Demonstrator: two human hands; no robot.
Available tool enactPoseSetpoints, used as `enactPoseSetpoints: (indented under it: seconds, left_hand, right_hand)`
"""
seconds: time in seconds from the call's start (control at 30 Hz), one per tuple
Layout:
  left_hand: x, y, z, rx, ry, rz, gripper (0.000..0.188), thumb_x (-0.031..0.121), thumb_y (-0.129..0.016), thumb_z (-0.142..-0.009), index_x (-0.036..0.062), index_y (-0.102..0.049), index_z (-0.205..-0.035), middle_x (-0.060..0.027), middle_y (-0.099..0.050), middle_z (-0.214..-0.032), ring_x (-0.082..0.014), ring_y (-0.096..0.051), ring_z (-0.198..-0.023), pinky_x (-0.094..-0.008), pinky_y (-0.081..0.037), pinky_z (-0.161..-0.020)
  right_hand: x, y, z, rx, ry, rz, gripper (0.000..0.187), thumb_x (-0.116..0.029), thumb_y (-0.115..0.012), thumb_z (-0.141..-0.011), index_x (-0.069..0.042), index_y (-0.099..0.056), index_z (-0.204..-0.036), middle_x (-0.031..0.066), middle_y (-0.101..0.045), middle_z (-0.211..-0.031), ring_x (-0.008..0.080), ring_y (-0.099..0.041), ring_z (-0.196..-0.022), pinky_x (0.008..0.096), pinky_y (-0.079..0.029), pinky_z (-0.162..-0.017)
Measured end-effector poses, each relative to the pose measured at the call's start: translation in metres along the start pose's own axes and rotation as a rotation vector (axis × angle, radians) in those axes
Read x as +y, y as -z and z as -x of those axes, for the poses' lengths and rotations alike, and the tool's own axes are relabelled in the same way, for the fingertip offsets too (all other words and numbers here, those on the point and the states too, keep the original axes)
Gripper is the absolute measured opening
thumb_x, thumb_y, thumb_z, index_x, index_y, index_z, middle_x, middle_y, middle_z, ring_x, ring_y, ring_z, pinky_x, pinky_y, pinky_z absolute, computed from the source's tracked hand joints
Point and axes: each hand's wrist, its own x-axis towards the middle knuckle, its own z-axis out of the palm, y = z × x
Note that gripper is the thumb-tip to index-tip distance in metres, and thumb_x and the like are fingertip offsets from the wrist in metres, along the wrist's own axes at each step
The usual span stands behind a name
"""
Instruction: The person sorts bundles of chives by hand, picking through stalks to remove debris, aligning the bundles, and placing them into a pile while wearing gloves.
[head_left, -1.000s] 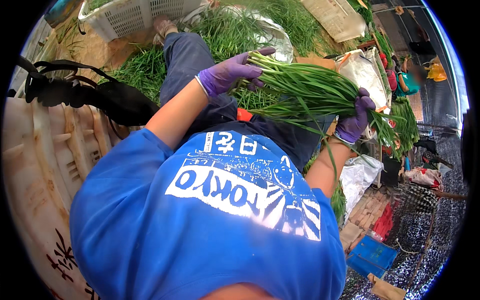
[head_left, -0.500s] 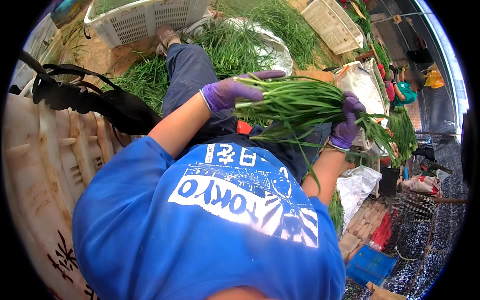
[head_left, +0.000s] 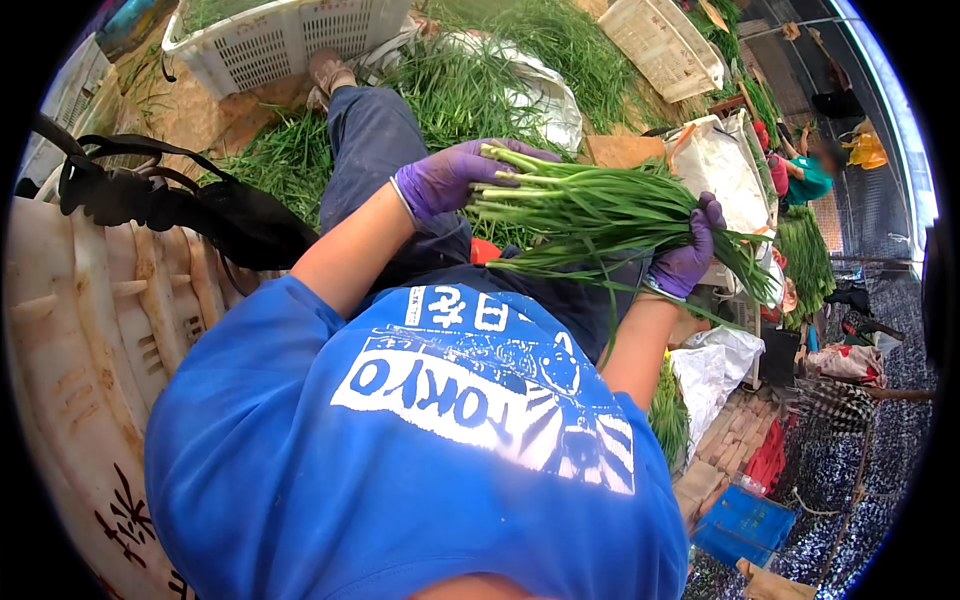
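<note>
A bunch of garlic chives [head_left: 600, 205], long green leaves with pale stem ends, lies sideways across my lap between my two purple-gloved hands. My right hand [head_left: 690, 245] is wrapped round the leafy part, its fingers curled over the front and the leaf tips drooping beyond it. At the pale ends on the left, my left hand [head_left: 450, 178] clasps the stems between thumb and fingers; the fingers are partly hidden behind them. A few loose leaves hang below the bunch toward my right forearm.
Heaps of loose greens [head_left: 450, 90] cover the floor ahead, around a white sack [head_left: 545, 105]. White plastic crates [head_left: 270, 50] stand ahead, with another crate [head_left: 665, 50] farther right. A black strapped bag [head_left: 240, 215] lies left. A person in green [head_left: 808, 180] works at far right.
My left hand's fingers, stretched out above the stems before, have drawn in round the stem ends. The bunch has tilted slightly, and my right hand has shifted a little.
</note>
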Motion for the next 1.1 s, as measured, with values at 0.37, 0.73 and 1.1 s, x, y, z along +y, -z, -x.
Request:
enactPoseSetpoints:
  seconds: [0.37, 0.73, 1.1]
  left_hand:
    - [-0.015, 0.013, -0.009, 0.266, -0.057, -0.532, 0.045, 0.014, -0.06, -0.076, 0.0016, -0.045, -0.117, -0.0082, -0.052, -0.112, -0.0128, -0.051, -0.098, -0.0258, -0.041, -0.085]
    - [-0.003, 0.005, 0.001, 0.419, -0.453, -1.481, 0.056, 0.0, -0.055, -0.073, 0.0247, -0.042, -0.122, -0.0188, -0.054, -0.104, -0.015, -0.061, -0.076, -0.0291, -0.048, -0.063]
    - [0.02, 0.016, 0.014, 0.544, 0.083, -0.586, 0.042, 0.027, -0.054, -0.08, 0.0013, -0.048, -0.113, -0.0049, -0.058, -0.094, -0.008, -0.053, -0.069, -0.0207, -0.044, -0.063]
  right_hand:
    - [0.003, -0.006, 0.002, -0.056, -0.033, -0.052, 0.028, 0.012, -0.043, -0.07, -0.002, -0.051, -0.093, 0.0105, -0.054, -0.099, 0.0196, -0.049, -0.099, 0.0359, -0.037, -0.092]
    - [-0.003, 0.01, -0.008, 0.236, -0.042, -0.16, 0.031, 0.008, -0.045, -0.072, -0.003, -0.055, -0.1, 0.0113, -0.058, -0.1, 0.0206, -0.054, -0.094, 0.0366, -0.042, -0.087]
    - [-0.032, 0.059, -0.023, 0.094, 0.061, -0.306, 0.036, 0.006, -0.046, -0.07, -0.004, -0.054, -0.104, 0.0089, -0.059, -0.096, 0.0168, -0.056, -0.089, 0.0324, -0.044, -0.084]
